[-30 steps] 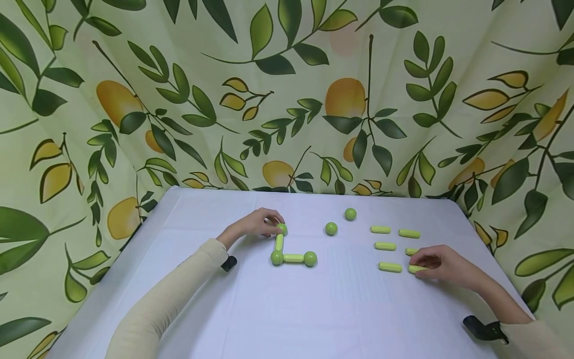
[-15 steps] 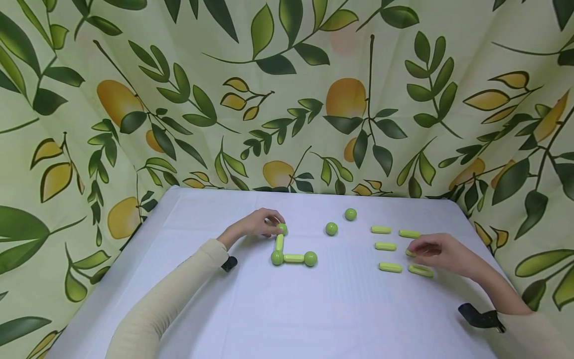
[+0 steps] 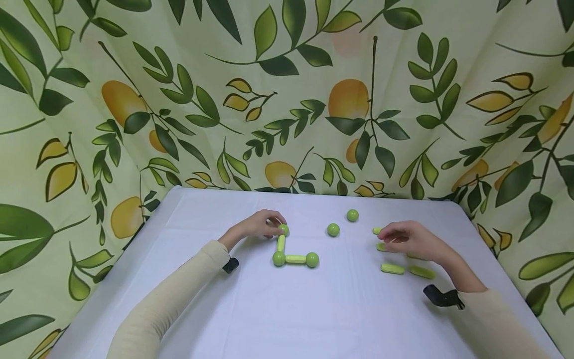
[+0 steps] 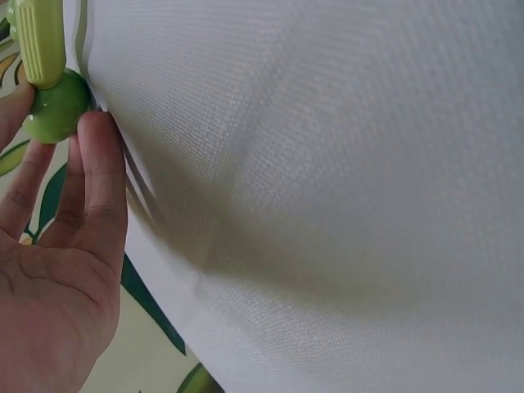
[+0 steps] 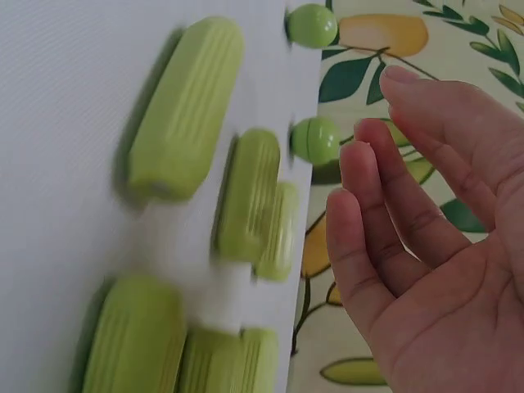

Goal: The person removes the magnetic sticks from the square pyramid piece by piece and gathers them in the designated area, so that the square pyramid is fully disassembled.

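Observation:
My left hand (image 3: 261, 224) pinches a green ball (image 3: 284, 230) between thumb and fingers. That ball ends an L-shaped piece: a ribbed rod (image 3: 281, 244) joins it to a corner ball (image 3: 279, 258), and a second rod (image 3: 296, 259) leads to another ball (image 3: 312, 260). In the left wrist view the pinched ball (image 4: 61, 110) has its rod (image 4: 42, 41) attached. My right hand (image 3: 414, 241) hovers over the loose light-green rods (image 3: 392, 269), partly hiding some. Its fingers are loosely bent with nothing between them, as the right wrist view shows.
Two loose green balls, a nearer one (image 3: 333, 229) and a farther one (image 3: 353, 215), lie between the L-shaped piece and the rods. A white cloth (image 3: 269, 314) covers the table. A leaf-patterned curtain (image 3: 305, 139) hangs behind and at both sides.
My right hand has let go of the nearest right-hand rod, risen and moved left and away over the other rods. The left hand stays at its ball.

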`<action>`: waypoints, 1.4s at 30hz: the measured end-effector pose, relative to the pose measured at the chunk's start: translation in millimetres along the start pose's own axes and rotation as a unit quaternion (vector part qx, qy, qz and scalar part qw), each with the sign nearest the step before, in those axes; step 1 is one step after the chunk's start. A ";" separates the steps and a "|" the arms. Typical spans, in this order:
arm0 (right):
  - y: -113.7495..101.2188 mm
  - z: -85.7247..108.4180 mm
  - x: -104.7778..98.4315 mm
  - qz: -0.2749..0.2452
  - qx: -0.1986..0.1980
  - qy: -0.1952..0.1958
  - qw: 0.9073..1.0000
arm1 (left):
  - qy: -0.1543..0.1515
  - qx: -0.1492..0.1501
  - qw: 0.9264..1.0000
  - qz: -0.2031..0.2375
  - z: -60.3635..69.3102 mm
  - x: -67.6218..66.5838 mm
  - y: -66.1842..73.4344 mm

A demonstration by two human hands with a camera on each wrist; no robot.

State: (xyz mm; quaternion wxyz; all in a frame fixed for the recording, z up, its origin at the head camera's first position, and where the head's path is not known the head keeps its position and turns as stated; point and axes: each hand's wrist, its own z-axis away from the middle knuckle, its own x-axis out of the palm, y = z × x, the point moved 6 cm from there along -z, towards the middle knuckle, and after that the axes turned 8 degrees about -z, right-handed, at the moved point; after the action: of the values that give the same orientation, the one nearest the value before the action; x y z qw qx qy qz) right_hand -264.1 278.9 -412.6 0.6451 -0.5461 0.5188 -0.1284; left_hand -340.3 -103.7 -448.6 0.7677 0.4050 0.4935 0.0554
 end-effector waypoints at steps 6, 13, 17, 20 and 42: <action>3.8 -21.7 7.2 -0.024 0.035 -0.003 0.999 | 0.002 -0.001 1.000 -0.001 -0.2 0.4 -0.1; 4.8 -44.8 13.0 -0.036 0.029 -0.011 0.999 | 0.003 0.004 1.000 0.003 0.1 0.5 1.0; 5.8 -54.7 16.5 -0.054 0.026 -0.015 0.998 | 0.006 0.008 1.000 0.001 -0.5 1.0 1.8; 7.8 -60.9 19.9 -0.067 0.033 -0.013 0.997 | 0.007 0.010 1.000 0.001 -0.9 1.3 2.2; -12.7 -86.6 56.1 -0.106 0.006 -0.037 0.994 | -0.024 0.054 0.998 0.018 -9.3 25.4 26.1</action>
State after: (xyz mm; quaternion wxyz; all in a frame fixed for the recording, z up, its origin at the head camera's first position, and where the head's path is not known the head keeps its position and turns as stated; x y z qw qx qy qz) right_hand -305.2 183.6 -419.9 0.6501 -0.5983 0.4331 -0.1786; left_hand -326.6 -68.7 -450.7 0.7550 0.4560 0.4701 0.0327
